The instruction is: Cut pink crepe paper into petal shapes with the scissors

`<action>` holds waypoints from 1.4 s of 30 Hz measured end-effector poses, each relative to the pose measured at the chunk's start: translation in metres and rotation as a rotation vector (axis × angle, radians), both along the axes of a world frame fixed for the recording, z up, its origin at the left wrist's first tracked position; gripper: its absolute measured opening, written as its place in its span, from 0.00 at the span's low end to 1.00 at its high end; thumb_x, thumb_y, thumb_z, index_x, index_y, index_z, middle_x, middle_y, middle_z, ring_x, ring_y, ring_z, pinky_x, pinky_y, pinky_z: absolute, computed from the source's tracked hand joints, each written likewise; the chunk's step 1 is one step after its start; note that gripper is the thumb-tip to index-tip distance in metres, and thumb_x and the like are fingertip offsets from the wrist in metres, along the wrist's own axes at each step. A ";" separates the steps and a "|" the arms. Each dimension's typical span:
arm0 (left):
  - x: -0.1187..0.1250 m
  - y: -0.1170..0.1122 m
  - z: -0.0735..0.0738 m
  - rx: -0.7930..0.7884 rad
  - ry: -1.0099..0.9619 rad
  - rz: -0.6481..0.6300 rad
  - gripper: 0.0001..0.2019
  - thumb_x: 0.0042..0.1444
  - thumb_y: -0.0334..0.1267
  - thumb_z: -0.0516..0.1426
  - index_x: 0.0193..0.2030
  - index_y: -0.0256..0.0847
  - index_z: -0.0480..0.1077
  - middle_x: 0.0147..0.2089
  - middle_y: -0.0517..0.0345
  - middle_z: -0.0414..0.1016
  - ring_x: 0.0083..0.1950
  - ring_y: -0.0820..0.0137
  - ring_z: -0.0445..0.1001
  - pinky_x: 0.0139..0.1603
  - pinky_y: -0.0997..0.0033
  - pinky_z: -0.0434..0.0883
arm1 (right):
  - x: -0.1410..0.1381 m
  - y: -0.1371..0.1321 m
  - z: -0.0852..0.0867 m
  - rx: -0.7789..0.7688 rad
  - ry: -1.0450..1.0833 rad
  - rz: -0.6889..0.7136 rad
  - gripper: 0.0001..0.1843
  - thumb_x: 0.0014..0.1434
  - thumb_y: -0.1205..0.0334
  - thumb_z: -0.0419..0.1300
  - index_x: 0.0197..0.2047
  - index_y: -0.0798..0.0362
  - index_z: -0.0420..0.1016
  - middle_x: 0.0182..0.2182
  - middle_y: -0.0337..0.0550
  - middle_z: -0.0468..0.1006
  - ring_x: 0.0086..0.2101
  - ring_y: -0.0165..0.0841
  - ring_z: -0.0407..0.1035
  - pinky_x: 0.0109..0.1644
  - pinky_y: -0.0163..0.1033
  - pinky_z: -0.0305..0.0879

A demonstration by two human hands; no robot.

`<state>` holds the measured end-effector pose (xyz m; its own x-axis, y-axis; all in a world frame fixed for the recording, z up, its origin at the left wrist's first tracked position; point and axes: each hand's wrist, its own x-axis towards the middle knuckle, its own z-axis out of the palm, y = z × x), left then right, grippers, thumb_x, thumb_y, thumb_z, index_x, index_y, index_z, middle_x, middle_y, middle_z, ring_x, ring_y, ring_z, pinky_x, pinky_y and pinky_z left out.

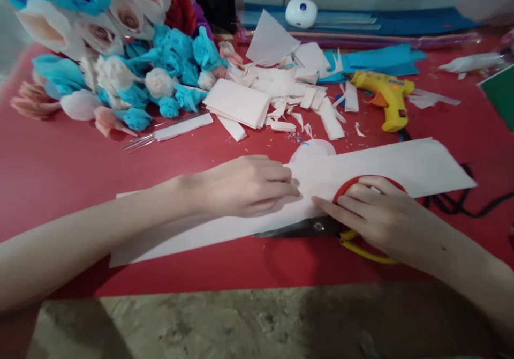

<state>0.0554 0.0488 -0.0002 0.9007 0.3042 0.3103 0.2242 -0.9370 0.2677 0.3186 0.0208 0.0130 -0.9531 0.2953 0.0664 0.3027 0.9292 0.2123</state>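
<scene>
A long strip of white paper (405, 169) lies slantwise across the red table in front of me. My left hand (257, 185) rests on the strip's middle, fingers curled and pressed together on the paper; the fingertips are partly hidden. In my right hand (377, 214) are scissors (305, 226) with one red and one yellow handle loop. Their dark blades point left along the strip's near edge, and I cannot tell whether they are parted. The right index finger stretches onto the paper. Just behind the strip, a rounded pale paper piece (313, 149) shows partly.
Blue, white and peach paper flowers (172, 53) crowd the back left. White paper scraps (281, 88) and a folded stack (239, 102) lie mid-table. A yellow glue gun (385, 96) sits at right, its black cord (458, 206) nearby. The table's front edge (241, 289) is close.
</scene>
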 end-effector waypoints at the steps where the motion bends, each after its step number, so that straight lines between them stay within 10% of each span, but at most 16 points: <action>1: 0.000 0.000 0.001 -0.009 -0.003 0.003 0.13 0.63 0.32 0.47 0.49 0.35 0.69 0.43 0.48 0.76 0.39 0.68 0.73 0.39 0.68 0.69 | 0.005 0.001 0.000 0.001 -0.009 -0.011 0.19 0.61 0.75 0.44 0.52 0.63 0.66 0.28 0.42 0.73 0.31 0.35 0.63 0.42 0.44 0.56; 15: 0.004 -0.007 -0.008 0.012 0.103 -0.013 0.14 0.62 0.32 0.48 0.52 0.34 0.65 0.45 0.48 0.74 0.43 0.66 0.73 0.42 0.65 0.68 | 0.065 0.000 0.000 0.017 -0.144 -0.153 0.30 0.52 0.78 0.45 0.59 0.54 0.61 0.30 0.43 0.72 0.33 0.39 0.61 0.41 0.46 0.54; 29: 0.004 -0.008 -0.010 0.042 0.126 -0.005 0.14 0.62 0.33 0.47 0.53 0.35 0.64 0.46 0.49 0.74 0.45 0.65 0.71 0.43 0.64 0.66 | 0.048 -0.013 -0.002 0.102 -0.179 -0.264 0.31 0.49 0.71 0.45 0.58 0.67 0.56 0.35 0.55 0.69 0.35 0.46 0.60 0.40 0.50 0.53; 42: 0.003 -0.008 -0.010 0.048 0.141 -0.001 0.14 0.63 0.33 0.48 0.54 0.36 0.63 0.47 0.50 0.73 0.46 0.65 0.71 0.43 0.65 0.66 | 0.035 -0.001 0.000 -0.118 -0.063 -0.167 0.29 0.44 0.76 0.48 0.51 0.54 0.61 0.37 0.45 0.73 0.37 0.41 0.61 0.43 0.47 0.52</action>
